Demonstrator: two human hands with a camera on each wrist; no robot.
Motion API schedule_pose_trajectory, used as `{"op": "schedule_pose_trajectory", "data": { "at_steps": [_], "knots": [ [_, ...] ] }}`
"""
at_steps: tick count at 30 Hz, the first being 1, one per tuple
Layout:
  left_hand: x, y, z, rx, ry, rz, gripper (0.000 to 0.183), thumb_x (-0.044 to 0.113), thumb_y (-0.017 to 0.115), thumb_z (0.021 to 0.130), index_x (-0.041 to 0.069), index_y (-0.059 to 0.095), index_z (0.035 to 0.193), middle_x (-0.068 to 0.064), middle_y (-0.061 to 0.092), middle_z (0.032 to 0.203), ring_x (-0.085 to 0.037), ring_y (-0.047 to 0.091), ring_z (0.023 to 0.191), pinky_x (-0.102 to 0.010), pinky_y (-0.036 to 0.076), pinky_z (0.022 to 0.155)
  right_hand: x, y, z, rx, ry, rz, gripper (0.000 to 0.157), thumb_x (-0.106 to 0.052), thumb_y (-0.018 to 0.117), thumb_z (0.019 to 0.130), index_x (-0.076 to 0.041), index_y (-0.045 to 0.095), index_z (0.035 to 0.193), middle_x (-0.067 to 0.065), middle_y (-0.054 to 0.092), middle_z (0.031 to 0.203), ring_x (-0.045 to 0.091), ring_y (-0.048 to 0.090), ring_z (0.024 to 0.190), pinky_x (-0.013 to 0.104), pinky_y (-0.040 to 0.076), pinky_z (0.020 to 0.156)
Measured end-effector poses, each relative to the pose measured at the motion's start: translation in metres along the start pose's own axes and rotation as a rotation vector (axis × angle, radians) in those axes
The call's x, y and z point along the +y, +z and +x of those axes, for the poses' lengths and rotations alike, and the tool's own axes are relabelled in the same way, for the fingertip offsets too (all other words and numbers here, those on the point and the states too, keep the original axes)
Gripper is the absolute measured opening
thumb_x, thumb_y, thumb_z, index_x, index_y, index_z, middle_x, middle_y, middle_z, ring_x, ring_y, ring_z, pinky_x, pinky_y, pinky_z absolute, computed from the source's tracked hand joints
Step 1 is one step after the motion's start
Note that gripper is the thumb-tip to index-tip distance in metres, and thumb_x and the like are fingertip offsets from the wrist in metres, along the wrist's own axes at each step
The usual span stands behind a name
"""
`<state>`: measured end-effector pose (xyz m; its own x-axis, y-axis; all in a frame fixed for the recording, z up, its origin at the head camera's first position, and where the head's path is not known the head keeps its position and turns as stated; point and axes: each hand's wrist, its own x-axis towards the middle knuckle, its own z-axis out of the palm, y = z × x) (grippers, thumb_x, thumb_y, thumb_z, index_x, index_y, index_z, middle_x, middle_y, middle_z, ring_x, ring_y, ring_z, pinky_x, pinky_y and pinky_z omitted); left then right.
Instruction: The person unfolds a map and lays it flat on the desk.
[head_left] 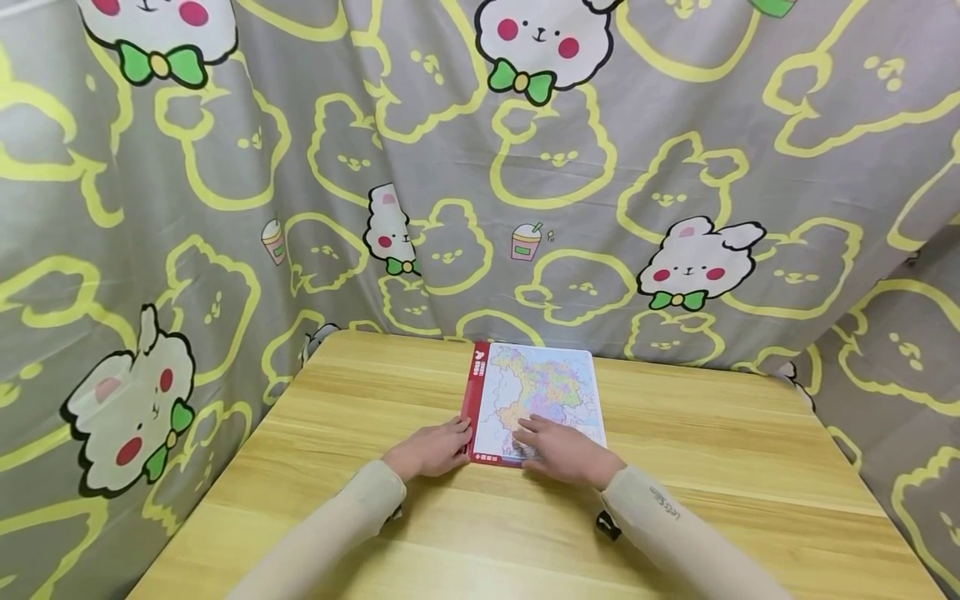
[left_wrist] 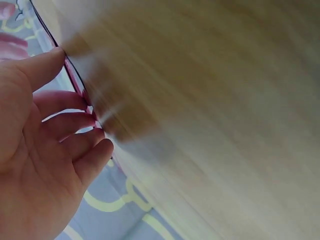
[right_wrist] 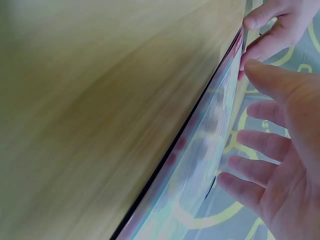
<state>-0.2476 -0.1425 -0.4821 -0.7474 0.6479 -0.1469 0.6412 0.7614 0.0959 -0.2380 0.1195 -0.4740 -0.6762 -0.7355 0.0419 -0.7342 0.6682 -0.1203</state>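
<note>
A flat map board [head_left: 558,387] with a red strip down its left side lies on the wooden table [head_left: 360,383]. Coloured regions are printed across its glossy face. At the board's lower left, my left hand [head_left: 437,447] rests its fingertips along the red edge. In the left wrist view, the thumb [left_wrist: 50,62] of that hand touches the board's dark rim, the other fingers spread farther along it. My right hand [head_left: 564,450] is over the lower part of the map, fingers loosely spread. Its fingers [right_wrist: 265,145] stand just above the shiny surface in the right wrist view.
A grey curtain [head_left: 442,158] with yellow outlines and white rabbits hangs behind the table and along both sides. The board's far edge lies close to the table's back edge. Dark bands [head_left: 608,525] show under the sleeves at the wrists.
</note>
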Motion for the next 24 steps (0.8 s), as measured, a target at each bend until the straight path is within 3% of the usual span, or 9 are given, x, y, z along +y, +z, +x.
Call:
{"op": "schedule_pose_trajectory", "data": {
  "at_steps": [11, 24],
  "knots": [
    [0.001, 0.005, 0.003, -0.023, -0.008, 0.093, 0.054, 0.033, 0.049, 0.098, 0.000, 0.042, 0.141, -0.018, 0.034, 0.148, -0.028, 0.031, 0.137, -0.037, 0.033, 0.106, -0.014, 0.008, 0.032, -0.027, -0.015, -0.001, 0.054, -0.039, 0.066, 0.087, -0.005, 0.058, 0.129, 0.017, 0.048, 0.138, 0.034, 0.042, 0.129, 0.041, 0.036, 0.103],
    [0.003, 0.003, 0.002, -0.021, -0.008, 0.090, 0.054, 0.032, 0.049, 0.098, 0.000, 0.043, 0.141, -0.018, 0.034, 0.148, -0.027, 0.031, 0.137, -0.037, 0.034, 0.106, -0.018, 0.019, 0.046, -0.043, -0.033, -0.037, 0.047, -0.037, 0.065, 0.089, -0.007, 0.061, 0.125, 0.016, 0.052, 0.134, 0.032, 0.045, 0.126, 0.040, 0.038, 0.102]
  ]
}}
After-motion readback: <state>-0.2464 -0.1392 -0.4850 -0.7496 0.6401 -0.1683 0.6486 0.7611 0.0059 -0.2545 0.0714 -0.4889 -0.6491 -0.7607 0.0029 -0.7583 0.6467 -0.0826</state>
